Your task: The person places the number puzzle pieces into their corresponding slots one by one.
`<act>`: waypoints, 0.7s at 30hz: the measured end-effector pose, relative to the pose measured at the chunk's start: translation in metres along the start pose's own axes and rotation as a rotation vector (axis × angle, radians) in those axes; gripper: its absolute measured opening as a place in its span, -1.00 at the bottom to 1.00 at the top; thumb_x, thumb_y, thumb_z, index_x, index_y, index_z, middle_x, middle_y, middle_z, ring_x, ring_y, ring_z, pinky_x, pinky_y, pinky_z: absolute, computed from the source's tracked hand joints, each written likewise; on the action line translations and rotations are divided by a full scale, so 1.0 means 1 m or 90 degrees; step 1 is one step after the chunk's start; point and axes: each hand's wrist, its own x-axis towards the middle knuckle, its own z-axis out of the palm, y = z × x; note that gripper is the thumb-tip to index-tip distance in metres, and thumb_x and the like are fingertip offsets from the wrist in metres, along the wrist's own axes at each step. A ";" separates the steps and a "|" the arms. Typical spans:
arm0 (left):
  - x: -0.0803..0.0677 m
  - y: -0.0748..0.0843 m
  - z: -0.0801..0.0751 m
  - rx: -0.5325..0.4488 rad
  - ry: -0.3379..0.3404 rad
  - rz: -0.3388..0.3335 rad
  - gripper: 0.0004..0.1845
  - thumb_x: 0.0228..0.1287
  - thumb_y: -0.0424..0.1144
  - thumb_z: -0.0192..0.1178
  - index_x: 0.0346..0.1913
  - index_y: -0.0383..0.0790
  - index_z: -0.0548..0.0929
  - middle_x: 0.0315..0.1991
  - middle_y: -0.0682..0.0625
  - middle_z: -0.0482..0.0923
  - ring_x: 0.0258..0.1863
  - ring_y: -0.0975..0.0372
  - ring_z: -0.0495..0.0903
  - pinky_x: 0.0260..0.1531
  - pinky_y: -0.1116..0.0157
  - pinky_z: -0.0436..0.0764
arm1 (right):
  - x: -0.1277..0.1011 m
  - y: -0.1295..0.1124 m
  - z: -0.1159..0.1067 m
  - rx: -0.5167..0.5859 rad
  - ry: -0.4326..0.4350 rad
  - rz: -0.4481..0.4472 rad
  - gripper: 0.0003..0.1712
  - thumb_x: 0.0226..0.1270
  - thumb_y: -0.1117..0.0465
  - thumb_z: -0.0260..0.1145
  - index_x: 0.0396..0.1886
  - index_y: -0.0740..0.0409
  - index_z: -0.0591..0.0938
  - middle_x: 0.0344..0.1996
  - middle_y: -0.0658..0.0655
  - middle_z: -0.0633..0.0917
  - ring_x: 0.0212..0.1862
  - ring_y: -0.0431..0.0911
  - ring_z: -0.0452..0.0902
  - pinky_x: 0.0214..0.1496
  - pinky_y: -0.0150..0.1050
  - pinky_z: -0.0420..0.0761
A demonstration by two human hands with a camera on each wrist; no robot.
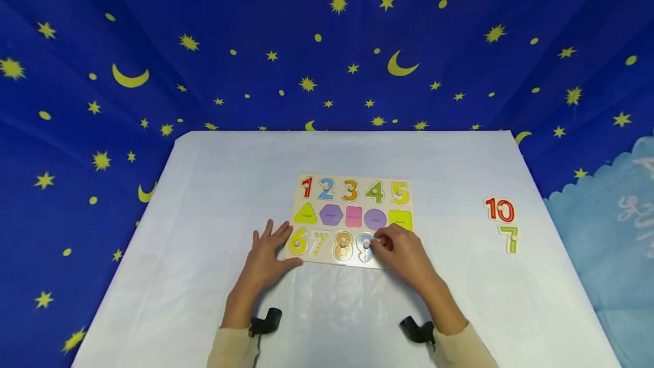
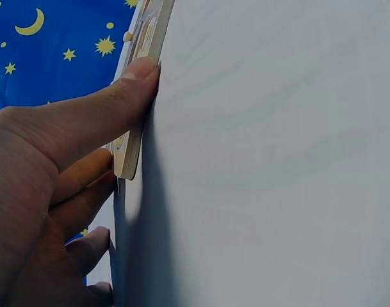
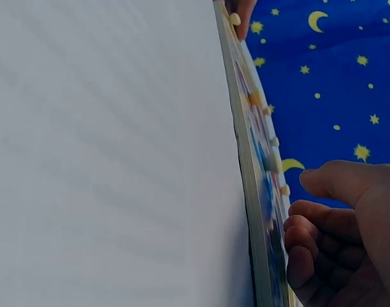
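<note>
A wooden number puzzle board [image 1: 327,266] lies on the table. My left hand [image 1: 264,260] spans its near left corner, thumb on the front edge [image 2: 150,109] and spread fingers along the left side. My right hand [image 1: 403,251] is over the near right part, fingers loosely bent beside the blue 9 piece [image 1: 364,253], whose knob shows. In the right wrist view, thumb and fingers stand apart with nothing between them. The orange 8 piece [image 1: 338,250] and yellow 6 piece [image 1: 298,247] sit in the board. Between them the 7-shaped recess [image 1: 320,241] shows yellow dots. My right hand hides the board's near right corner.
A red 10 piece [image 1: 491,209] and a green 7 piece [image 1: 511,246] lie right of the board on the white table [image 1: 204,186]. Pieces 1 to 5 fill the far row, above printed coloured shapes. A blue star-patterned cloth [image 1: 357,33] hangs behind.
</note>
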 end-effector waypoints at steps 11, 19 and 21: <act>-0.001 -0.001 0.001 -0.003 0.010 -0.005 -0.03 -0.14 0.02 0.54 0.40 -0.07 0.35 0.41 0.10 0.22 0.49 0.09 -0.19 0.42 0.00 -0.35 | -0.003 0.012 -0.015 -0.008 0.007 0.031 -0.77 0.19 0.13 0.41 -0.21 0.14 0.70 -0.50 -0.09 0.51 -0.43 -0.18 0.40 -0.42 -0.30 0.46; -0.001 -0.001 0.002 -0.002 0.009 0.001 -0.04 -0.14 0.03 0.53 0.40 -0.09 0.35 0.41 0.09 0.23 0.49 0.07 -0.18 0.41 -0.01 -0.35 | -0.005 0.024 -0.027 -0.016 0.012 0.068 -0.70 0.19 0.15 0.42 -0.12 0.17 0.68 -0.44 -0.04 0.53 -0.38 -0.14 0.41 -0.36 -0.26 0.49; -0.001 -0.001 0.002 -0.004 0.012 0.003 -0.04 -0.14 0.03 0.53 0.39 -0.10 0.35 0.41 0.08 0.23 0.49 0.06 -0.18 0.41 -0.02 -0.35 | -0.006 0.027 -0.030 -0.019 0.014 0.077 -0.67 0.20 0.13 0.42 -0.08 0.18 0.67 -0.43 -0.03 0.53 -0.38 -0.13 0.41 -0.35 -0.25 0.48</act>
